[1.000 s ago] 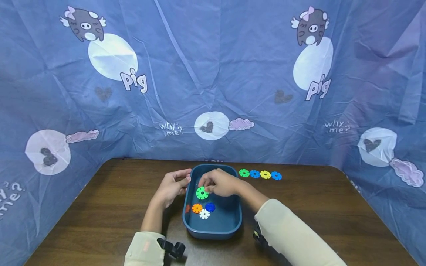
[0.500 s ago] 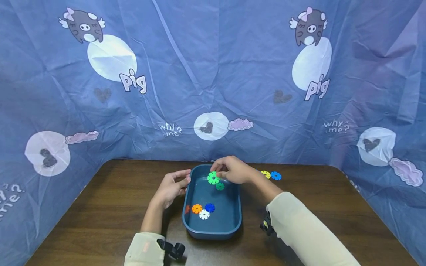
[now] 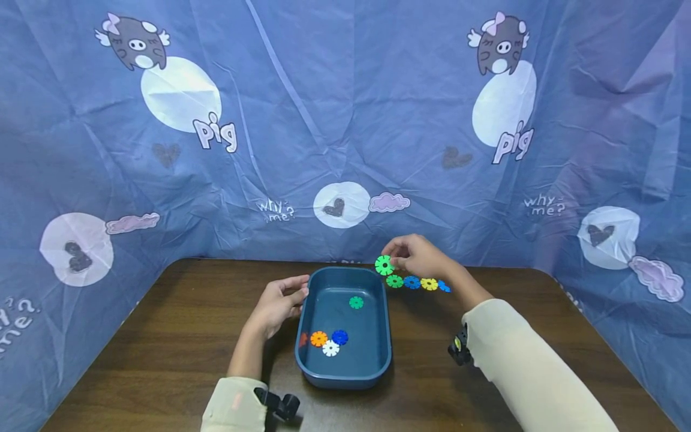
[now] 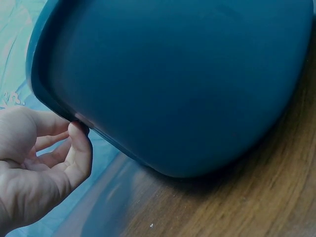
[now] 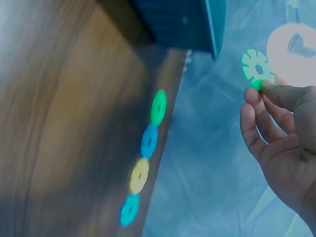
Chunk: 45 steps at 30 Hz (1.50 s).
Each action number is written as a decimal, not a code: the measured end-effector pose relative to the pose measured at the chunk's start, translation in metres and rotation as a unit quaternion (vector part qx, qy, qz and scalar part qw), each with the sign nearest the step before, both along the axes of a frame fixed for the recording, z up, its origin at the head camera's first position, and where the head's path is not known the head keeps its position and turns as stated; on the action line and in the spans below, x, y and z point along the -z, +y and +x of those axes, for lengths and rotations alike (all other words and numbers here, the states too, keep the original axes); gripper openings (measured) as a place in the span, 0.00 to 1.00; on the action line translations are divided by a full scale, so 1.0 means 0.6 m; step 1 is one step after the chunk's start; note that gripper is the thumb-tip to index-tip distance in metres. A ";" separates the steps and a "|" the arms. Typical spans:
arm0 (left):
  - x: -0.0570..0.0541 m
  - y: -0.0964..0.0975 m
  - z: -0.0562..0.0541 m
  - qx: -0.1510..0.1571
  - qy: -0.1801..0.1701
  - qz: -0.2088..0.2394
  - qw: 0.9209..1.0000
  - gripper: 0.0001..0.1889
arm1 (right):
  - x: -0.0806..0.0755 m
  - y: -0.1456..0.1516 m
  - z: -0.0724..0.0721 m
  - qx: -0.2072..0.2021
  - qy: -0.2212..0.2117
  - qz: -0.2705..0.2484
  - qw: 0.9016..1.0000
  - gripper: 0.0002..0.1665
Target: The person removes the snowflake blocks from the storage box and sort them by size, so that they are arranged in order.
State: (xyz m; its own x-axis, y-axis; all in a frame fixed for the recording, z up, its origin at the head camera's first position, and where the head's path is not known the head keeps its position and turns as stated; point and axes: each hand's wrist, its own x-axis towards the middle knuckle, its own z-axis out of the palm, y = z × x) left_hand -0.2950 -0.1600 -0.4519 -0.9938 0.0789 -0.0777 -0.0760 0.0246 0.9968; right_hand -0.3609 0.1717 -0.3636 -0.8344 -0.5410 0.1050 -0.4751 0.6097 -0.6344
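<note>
Pinched between my right hand's (image 3: 417,257) thumb and fingers is a light green notched plastic disc (image 3: 384,265), the kind that slots together. It is raised just past the far right corner of a dark blue rectangular bin (image 3: 345,380). My left hand (image 3: 278,305) pinches the bin's left rim, as the left wrist view shows. Inside the bin lie an orange disc (image 3: 319,339), a dark blue disc (image 3: 340,337), a white disc (image 3: 331,348) and a darker green disc (image 3: 356,302). A row of discs, starting with a green one (image 5: 158,108), lies near the table's far edge.
The row goes on with a blue disc (image 5: 149,141), a yellow disc (image 5: 139,176) and another blue disc (image 5: 130,210). The brown wooden table (image 3: 183,336) ends at a blue printed cloth (image 3: 302,120) hanging behind and beside it.
My right hand has lifted the light green disc out of the bin, carrying it up and right past the rim. The darker green disc has come into sight. My left hand keeps its place.
</note>
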 end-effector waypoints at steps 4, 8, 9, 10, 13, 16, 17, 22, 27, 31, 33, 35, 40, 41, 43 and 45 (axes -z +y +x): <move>0.002 0.000 -0.002 0.000 -0.001 0.004 1.000 0.20 | 0.001 0.037 -0.004 0.031 -0.008 -0.009 0.999 0.10; 0.003 0.000 -0.004 -0.002 -0.001 0.008 1.000 0.20 | 0.010 0.073 -0.012 0.051 0.002 -0.018 0.999 0.11; 0.003 0.000 -0.004 -0.003 -0.001 0.009 1.000 0.20 | 0.014 0.082 -0.013 0.059 0.007 -0.020 0.998 0.11; 0.004 0.000 -0.004 -0.003 0.000 0.009 1.000 0.20 | 0.018 0.090 -0.015 0.068 0.013 -0.024 0.997 0.11; 0.004 0.000 -0.004 -0.003 0.000 0.010 1.000 0.20 | 0.030 0.112 -0.015 0.101 0.029 -0.034 0.994 0.12; 0.004 0.001 -0.003 -0.005 0.000 0.011 1.000 0.20 | 0.043 0.133 -0.012 0.125 0.042 -0.036 0.991 0.12; 0.003 0.000 -0.002 -0.005 0.000 0.011 1.000 0.20 | 0.048 0.139 -0.012 0.131 0.043 -0.037 0.990 0.12; 0.004 -0.001 -0.003 -0.004 0.000 0.012 1.000 0.20 | 0.075 0.173 -0.012 0.157 0.035 -0.051 0.986 0.13; 0.004 -0.002 -0.002 -0.005 0.000 0.013 1.000 0.20 | 0.099 0.202 -0.010 0.179 0.025 -0.085 0.980 0.14; 0.005 -0.002 -0.002 -0.006 0.002 0.013 1.000 0.20 | 0.116 0.220 -0.004 0.192 0.011 -0.107 0.975 0.15; 0.004 -0.001 -0.003 -0.006 0.002 0.012 1.000 0.20 | 0.125 0.228 -0.001 0.201 0.003 -0.118 0.973 0.15; 0.005 -0.002 -0.003 -0.005 0.004 0.012 1.000 0.20 | 0.133 0.234 0.003 0.216 -0.007 -0.124 0.968 0.16; 0.005 -0.002 -0.003 -0.004 0.004 0.015 1.000 0.20 | 0.152 0.242 0.009 0.256 -0.025 -0.133 0.957 0.16; 0.005 -0.002 -0.003 -0.005 0.003 0.016 1.000 0.20 | 0.155 0.243 0.009 0.261 -0.027 -0.138 0.955 0.17; 0.004 -0.002 -0.002 -0.007 0.001 0.017 1.000 0.20 | 0.162 0.245 0.011 0.270 -0.035 -0.150 0.950 0.17; 0.004 -0.002 -0.001 -0.006 0.002 0.018 1.000 0.20 | 0.170 0.246 0.011 0.280 -0.042 -0.163 0.945 0.18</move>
State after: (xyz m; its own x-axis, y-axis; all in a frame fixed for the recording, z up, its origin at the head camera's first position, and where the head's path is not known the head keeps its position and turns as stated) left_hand -0.2955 -0.1613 -0.4541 -0.9950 0.0703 -0.0706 -0.0716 -0.0119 0.9974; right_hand -0.3541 0.3196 -0.4654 -0.9931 0.0383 0.1111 -0.0754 0.5168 -0.8528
